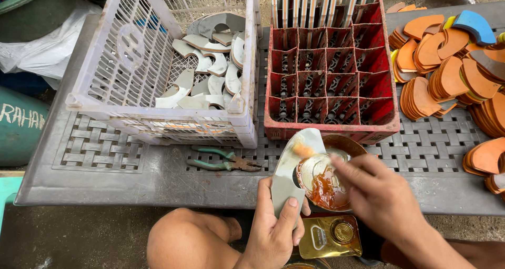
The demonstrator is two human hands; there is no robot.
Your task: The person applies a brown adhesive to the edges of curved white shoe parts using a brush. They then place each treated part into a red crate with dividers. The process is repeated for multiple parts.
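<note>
My left hand (276, 228) grips a curved grey crescent-shaped piece (294, 161) by its lower end, holding it upright over the table's front edge. An orange-brown smear sits near its upper tip. My right hand (381, 192) reaches in from the right, fingers over a small round bowl (329, 177) holding amber-coloured sticky paste. Whether the fingers hold a tool is hidden. The bowl rests on the grey woven-pattern table (131, 174).
A white slatted crate (158, 63) at the left holds several grey crescent pieces. A red divided crate (329, 79) stands in the middle. Stacks of orange curved pieces (452, 74) lie at the right. Green-handled pliers (223, 161) lie nearby; a gold tin (329, 237) sits below.
</note>
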